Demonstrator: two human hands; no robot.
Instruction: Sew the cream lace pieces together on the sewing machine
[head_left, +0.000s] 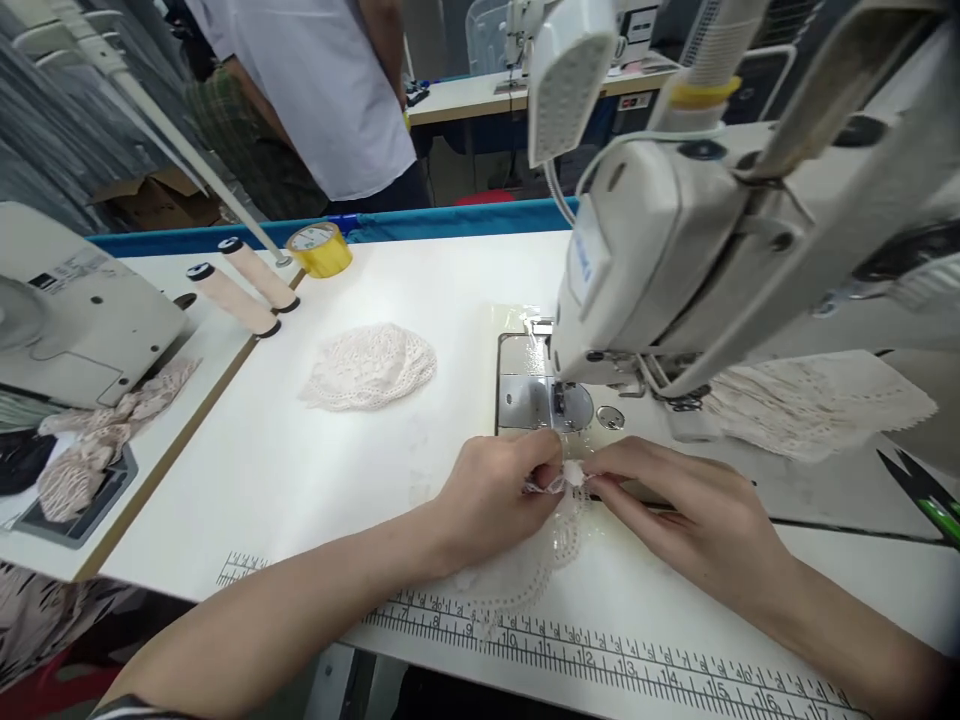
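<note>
In front of the sewing machine (630,260), my left hand (499,495) pinches a piece of white lace fabric (517,580). My right hand (694,505) grips the same lace by its edge, thumb and fingers pressed together. A small bunched part of the lace shows between the two hands. The rest hangs down below my left hand over the table's printed ruler (585,650). Just beyond my fingertips lie the metal needle plate (525,400) and presser foot. My left forearm hides part of the table.
A pile of lace pieces (367,365) lies to the left, and another lace stack (817,400) sits right of the machine. Dark scissors with green (926,495) lie at the far right. Thread cones (236,300) and yellow tape (321,250) stand at the back left. A person (315,90) stands behind.
</note>
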